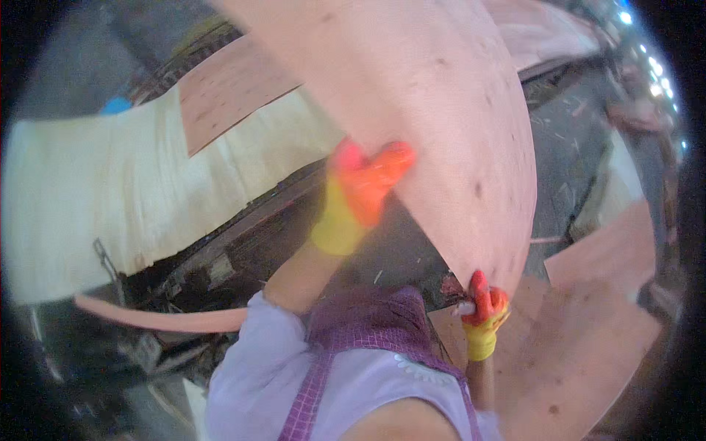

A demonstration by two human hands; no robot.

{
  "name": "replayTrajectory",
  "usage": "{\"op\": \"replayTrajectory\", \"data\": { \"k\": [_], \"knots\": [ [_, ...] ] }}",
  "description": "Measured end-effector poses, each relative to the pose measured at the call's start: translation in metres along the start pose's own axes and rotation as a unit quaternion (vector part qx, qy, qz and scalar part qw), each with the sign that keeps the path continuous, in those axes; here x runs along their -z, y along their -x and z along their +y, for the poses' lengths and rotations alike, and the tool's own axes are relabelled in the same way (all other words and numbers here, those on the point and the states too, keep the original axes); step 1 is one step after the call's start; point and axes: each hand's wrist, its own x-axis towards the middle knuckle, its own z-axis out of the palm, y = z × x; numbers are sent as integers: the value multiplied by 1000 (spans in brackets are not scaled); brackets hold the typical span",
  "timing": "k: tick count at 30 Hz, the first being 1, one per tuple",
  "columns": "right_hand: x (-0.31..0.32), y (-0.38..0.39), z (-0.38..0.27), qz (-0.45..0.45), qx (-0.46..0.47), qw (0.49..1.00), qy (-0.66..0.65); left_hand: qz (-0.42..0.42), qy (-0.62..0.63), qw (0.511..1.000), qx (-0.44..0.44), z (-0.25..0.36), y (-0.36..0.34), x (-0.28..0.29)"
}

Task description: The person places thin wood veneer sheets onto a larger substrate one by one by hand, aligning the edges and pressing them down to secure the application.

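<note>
A large, curved, pale pink sheet [463, 117], thin like wood veneer and dotted with dark spots, rises from the lower middle past the top of the picture. My left hand [362, 189], in a yellow glove with an orange palm, is closed on its left edge and blurred. My right hand [482, 312], gloved alike, grips its narrow lower end. Beyond my left hand, a pink piece [220, 99] lies over a cream sheet [88, 206].
More pink sheets [596, 250] lie at the lower right and far top. A dark metal frame [220, 242] runs below the cream sheet. A long pink strip [162, 316] is at the lower left. A blue object [115, 106] sits behind.
</note>
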Motion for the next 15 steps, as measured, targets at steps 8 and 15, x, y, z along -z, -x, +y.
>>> {"op": "replayTrajectory", "data": {
  "k": [8, 15],
  "knots": [
    [-76, -47, 100, -166, 122, 978, 30, 294, 428, 622, 586, 37, 177, -15],
    [-199, 22, 178, -168, -203, 927, -266, 403, 524, 399, 635, -30, 366, -104]
  ]
}}
